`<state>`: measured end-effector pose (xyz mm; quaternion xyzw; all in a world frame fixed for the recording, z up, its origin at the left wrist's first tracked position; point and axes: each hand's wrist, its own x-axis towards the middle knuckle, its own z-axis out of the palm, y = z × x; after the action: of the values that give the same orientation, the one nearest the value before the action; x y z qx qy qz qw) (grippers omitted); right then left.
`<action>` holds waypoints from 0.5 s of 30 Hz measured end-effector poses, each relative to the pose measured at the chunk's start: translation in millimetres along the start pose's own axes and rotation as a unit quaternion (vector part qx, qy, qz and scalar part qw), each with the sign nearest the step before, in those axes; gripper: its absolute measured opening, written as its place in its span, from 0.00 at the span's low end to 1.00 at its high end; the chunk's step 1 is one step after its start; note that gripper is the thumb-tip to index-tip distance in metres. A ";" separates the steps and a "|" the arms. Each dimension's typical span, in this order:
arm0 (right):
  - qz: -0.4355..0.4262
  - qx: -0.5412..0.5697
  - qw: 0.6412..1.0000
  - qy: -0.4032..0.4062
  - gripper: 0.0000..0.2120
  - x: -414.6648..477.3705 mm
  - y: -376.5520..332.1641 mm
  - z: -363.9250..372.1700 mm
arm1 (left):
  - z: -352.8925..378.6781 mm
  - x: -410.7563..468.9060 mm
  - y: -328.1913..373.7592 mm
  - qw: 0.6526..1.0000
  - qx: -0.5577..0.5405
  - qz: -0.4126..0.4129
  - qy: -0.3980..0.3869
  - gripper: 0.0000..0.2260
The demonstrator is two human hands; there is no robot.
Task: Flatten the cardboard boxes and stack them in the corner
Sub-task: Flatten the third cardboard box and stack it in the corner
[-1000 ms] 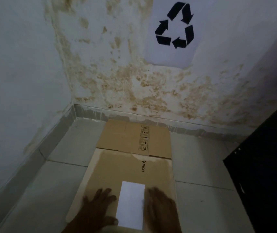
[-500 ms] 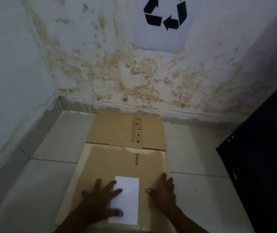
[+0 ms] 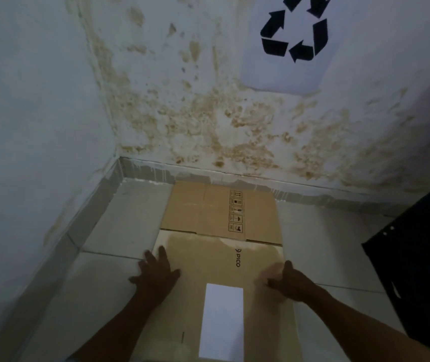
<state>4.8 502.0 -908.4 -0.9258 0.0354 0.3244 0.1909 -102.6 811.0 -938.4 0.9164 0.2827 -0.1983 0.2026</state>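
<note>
The left hand (image 3: 156, 276) lies spread on the flattened brown cardboard box (image 3: 208, 267) at its left edge; the blurred right hand (image 3: 288, 282) curls loosely at the opposite edge, probably squaring it toward the corner beyond the fingertips.

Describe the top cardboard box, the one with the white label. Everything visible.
The top cardboard box is brown corrugated card, flattened, lying on the tiled floor with its far edge overlapping a second flattened box that reaches the wall's base. It carries a black "PICO" print near the far right and a blank white label toward the near end. A paler patch runs along its far edge. The left hand lies spread on its left edge; the right hand is at its right edge, blurred.
</note>
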 end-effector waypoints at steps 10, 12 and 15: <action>0.037 0.045 0.995 0.077 0.49 37.3 20.9 34.5 | 14.2 21.2 -8.0 0.989 -0.139 -0.017 0.048 0.45; 0.034 0.041 0.996 0.077 0.47 45.2 24.2 31.7 | 16.3 19.8 -10.0 0.990 -0.128 -0.008 0.061 0.45; 0.034 0.043 0.997 0.061 0.45 51.5 22.7 24.2 | 17.2 17.6 -11.1 0.988 -0.139 -0.005 0.074 0.45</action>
<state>26.8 493.2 -964.9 -0.9331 0.0922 0.2719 0.2167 -100.1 818.8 -964.1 0.8900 0.3266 -0.0899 0.3052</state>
